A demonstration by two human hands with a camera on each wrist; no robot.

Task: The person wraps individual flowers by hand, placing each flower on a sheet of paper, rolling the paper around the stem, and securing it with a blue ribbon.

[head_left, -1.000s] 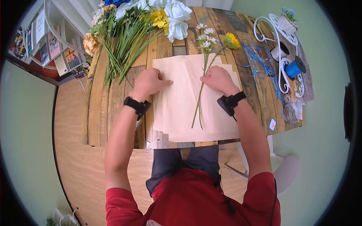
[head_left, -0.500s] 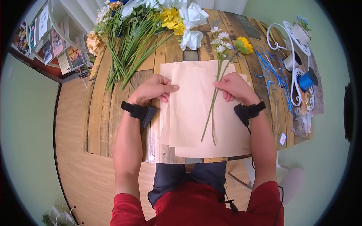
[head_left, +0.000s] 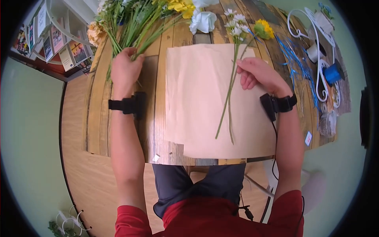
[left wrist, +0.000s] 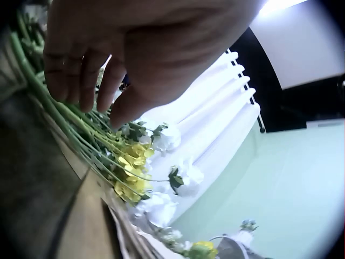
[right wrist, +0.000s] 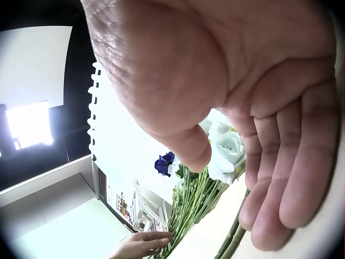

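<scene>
My left hand (head_left: 127, 71) reaches over the stems (head_left: 148, 39) of a large flower bunch at the table's far left. In the left wrist view its fingers (left wrist: 89, 81) hang relaxed above these green stems. On sheets of tan wrapping paper (head_left: 197, 98) lie a white daisy spray (head_left: 236, 29) and a yellow sunflower (head_left: 263, 29), their long stems crossing. My right hand (head_left: 258, 75) is beside those stems, its thumb side right at them. From the right wrist, the thumb stands apart from the loosely bent fingers (right wrist: 296, 162), and the green stem shows below the fingertips.
White roses (head_left: 203, 21) and yellow blooms (head_left: 181, 6) lie at the back. To the right are tangled blue ribbon (head_left: 292, 59), a blue spool (head_left: 333, 73), a white spool (head_left: 316, 52) and a white scrolled metal stand (head_left: 321, 79). A small card (head_left: 308, 138) lies near the right edge.
My left hand has left the paper's left edge and moved left and away from me to the bunch's stems. The right hand stays by the daisy and sunflower stems, its fingers looser. The view has shifted.
</scene>
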